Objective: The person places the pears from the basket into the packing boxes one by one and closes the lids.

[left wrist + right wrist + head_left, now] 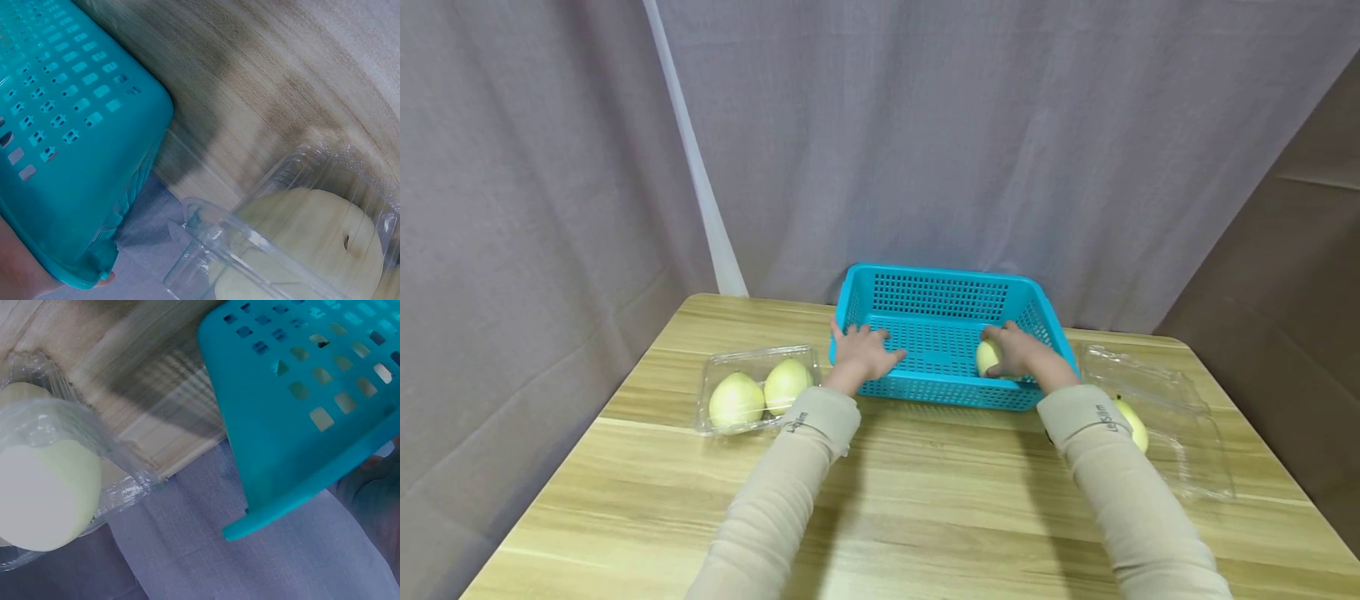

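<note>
On the wooden bench (925,500), our left hand (863,354) rested spread on the blue basket (940,292) rim; our right hand (1018,350) gripped a pale fruit (987,357) inside.

A: What sort of place was it?

B: A staged recording corner, not a lived-in room. Grey-mauve curtains (1000,125) hung as a backdrop on the far, left and right sides, hiding any walls.

A: Furniture?

B: One light wood-grain table (925,500), pushed close to the cloth. On it were a turquoise perforated basket (940,292) at the far middle and clear plastic clamshell boxes (752,367) with pale yellow-green fruit (736,400) left and right.
</note>
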A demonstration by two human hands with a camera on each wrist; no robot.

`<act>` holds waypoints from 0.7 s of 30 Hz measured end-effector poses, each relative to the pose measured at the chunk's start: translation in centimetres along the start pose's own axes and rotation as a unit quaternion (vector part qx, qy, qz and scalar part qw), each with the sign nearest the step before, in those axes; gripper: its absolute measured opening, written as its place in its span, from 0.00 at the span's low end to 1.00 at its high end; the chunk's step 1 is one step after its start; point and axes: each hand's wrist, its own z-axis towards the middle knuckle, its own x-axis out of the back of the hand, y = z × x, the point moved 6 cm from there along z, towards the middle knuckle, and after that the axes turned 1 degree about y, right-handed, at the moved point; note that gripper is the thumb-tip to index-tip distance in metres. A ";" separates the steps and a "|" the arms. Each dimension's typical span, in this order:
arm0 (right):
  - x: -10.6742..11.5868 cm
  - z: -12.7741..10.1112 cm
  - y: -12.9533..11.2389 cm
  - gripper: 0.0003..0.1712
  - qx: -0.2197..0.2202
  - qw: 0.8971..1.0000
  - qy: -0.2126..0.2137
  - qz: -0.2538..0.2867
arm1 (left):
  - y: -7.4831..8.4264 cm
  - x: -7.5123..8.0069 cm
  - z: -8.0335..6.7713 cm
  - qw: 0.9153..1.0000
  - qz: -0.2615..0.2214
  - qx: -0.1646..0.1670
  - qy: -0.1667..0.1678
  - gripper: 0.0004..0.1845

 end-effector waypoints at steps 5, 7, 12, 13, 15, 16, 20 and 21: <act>0.3 -0.2 -0.2 0.36 0.002 1.000 -0.002 0.001 | 0.2 0.0 0.1 1.000 0.003 -0.004 0.001 0.33; 0.5 -0.4 -0.3 0.36 0.003 1.000 -0.004 0.002 | 0.2 0.0 0.1 1.000 0.004 -0.005 0.002 0.33; 0.8 -0.5 -0.4 0.37 0.014 1.000 -0.001 0.001 | 0.2 0.2 0.1 1.000 0.004 -0.003 0.002 0.33; 0.8 -0.4 -0.4 0.38 0.016 1.000 0.000 0.000 | 0.2 0.2 0.1 1.000 0.004 -0.003 0.002 0.33; 0.9 -0.5 -0.4 0.38 0.018 1.000 0.000 -0.004 | 0.2 0.1 0.1 1.000 0.005 -0.004 0.002 0.33; 0.9 -0.5 -0.4 0.38 0.022 1.000 0.002 -0.006 | 0.2 0.1 0.1 1.000 0.004 -0.004 0.002 0.33; 1.1 -0.7 -0.7 0.38 0.033 0.999 0.003 -0.014 | 0.2 0.0 0.0 1.000 0.004 -0.002 0.000 0.33; 1.3 -0.8 -0.8 0.38 0.038 0.999 0.005 -0.014 | 0.2 0.0 0.0 1.000 0.004 -0.002 0.000 0.33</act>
